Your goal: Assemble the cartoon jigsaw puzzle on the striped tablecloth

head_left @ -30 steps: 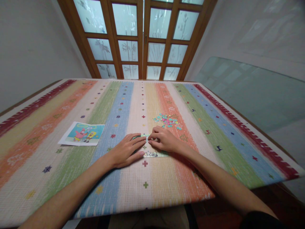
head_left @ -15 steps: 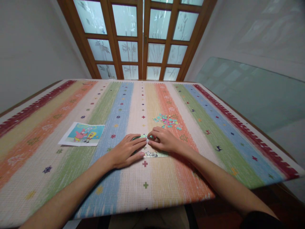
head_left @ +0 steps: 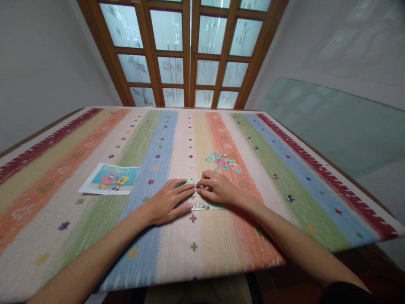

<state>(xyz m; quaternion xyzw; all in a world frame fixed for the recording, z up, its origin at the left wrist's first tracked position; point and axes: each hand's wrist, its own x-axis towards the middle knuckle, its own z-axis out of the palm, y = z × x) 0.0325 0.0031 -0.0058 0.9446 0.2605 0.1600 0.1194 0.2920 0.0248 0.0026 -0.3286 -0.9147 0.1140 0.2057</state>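
Two hands met over one small thing; the left hand (head_left: 167, 202) lay flat, palm down, fingers straight and close together, pressing on the left part of a partly joined puzzle (head_left: 202, 206); the right hand (head_left: 218, 188) rested on its right part with the fingers curled and their tips drawn together at the puzzle's far edge; whether a piece sat between those tips I could not tell.

The puzzle lay on the striped cloth of the bench (head_left: 196, 257), straight ahead of the person and mostly hidden under both hands; only its near edge and a sliver of its far edge showed. Its long axis ran left to right, across the stripes. The fingertips of both hands nearly touched over its middle, so neither hand was clearly nearer to it.

Some loose pieces (head_left: 223, 161) lay in a small heap just beyond the right hand, apart from it and nearer to it than to the left; a printed cartoon picture (head_left: 110, 179) lay flat well off to the left, beyond the left forearm. Wooden doors with frosted panes (head_left: 190, 55) stood behind the bench; a glass sheet (head_left: 332, 122) leaned at the right.

Against the frame a second before, little differed; both hands kept their places on the puzzle; the right fingertips sat slightly closer to the left ones; a pale speck that had shown between the hands was no longer distinct; the whole scene sat a touch lower in view.
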